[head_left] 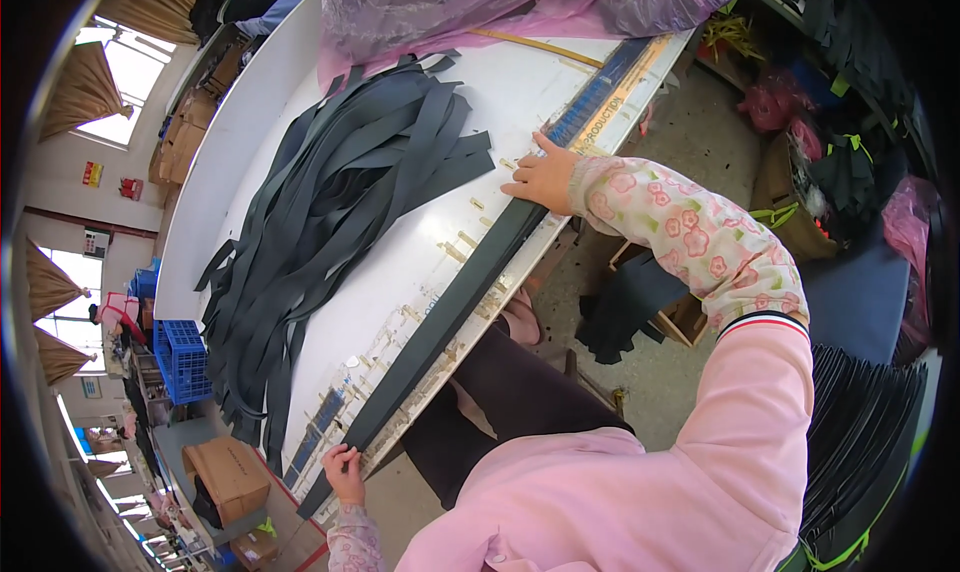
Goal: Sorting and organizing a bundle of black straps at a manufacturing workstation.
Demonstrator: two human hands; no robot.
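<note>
A long stack of dark grey-green strips (433,334) lies straight along the near edge of the white table (425,237). At its far end, my right hand (545,179) presses down with the fingers spread, holding nothing in a grip. My left hand (345,474) is at the strips' lower left end, its fingers curled closed at their edge. Beyond the stack, a big loose heap of similar dark strips (340,187) sprawls over the table, some ends hanging toward the left. Whether the strips are fabric or another sheet material is hard to tell.
Purple plastic sheeting (520,12) covers the table's far end, beside a yellow wooden ruler (540,48). Blue crates (180,357) and a cardboard box (228,477) stand to the left. At right are a wooden crate (685,317) and bundled black strips (855,452).
</note>
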